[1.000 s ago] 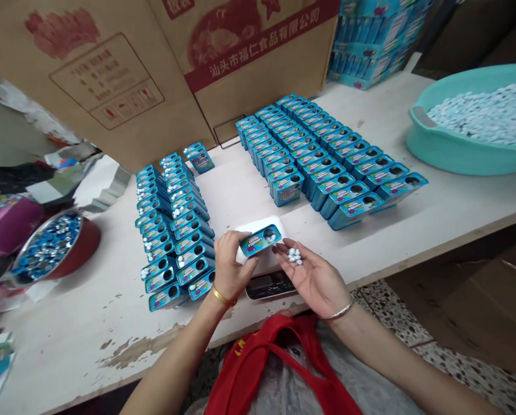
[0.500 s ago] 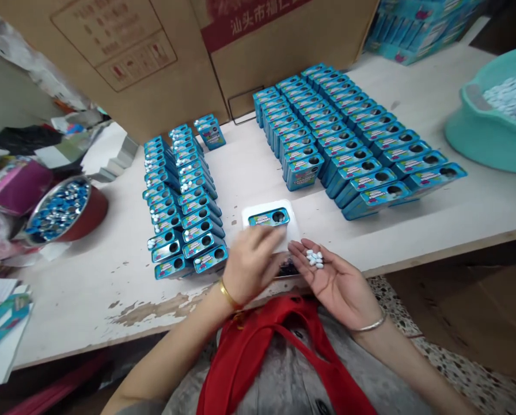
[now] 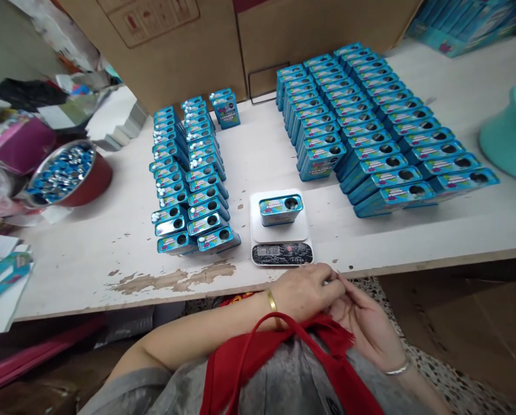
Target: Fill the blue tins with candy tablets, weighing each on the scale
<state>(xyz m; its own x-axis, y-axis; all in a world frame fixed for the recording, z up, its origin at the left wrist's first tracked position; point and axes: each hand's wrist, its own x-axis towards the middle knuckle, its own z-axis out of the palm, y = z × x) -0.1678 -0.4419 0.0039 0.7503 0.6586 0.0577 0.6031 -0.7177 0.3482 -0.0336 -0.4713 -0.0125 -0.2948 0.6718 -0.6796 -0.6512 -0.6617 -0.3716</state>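
A white digital scale point(image 3: 279, 233) lies near the table's front edge, its display lit. On its platform stands a blue candy tin point(image 3: 280, 208) with a round dark opening in the top. Just in front of the scale, my left hand point(image 3: 303, 288) reaches across to the right, its fingertips pinched together over the other palm. A pale bit of candy shows at those fingers. My right hand point(image 3: 368, 325) is cupped, palm up, beneath them. Most of its palm is covered by the left fingers, so the small white candies there are largely hidden.
Rows of blue tins point(image 3: 189, 173) stand left, several with white candies on top. A larger block of tins point(image 3: 370, 127) stands right. Around them are a bowl of blue-silver pieces point(image 3: 63, 178), a turquoise tub point(image 3: 508, 132) and a big cardboard box point(image 3: 284, 34) behind.
My left hand has moved from above the scale, down and right, to the right palm. The scale's display is now uncovered. The view has shifted, and the tub's contents have left it.
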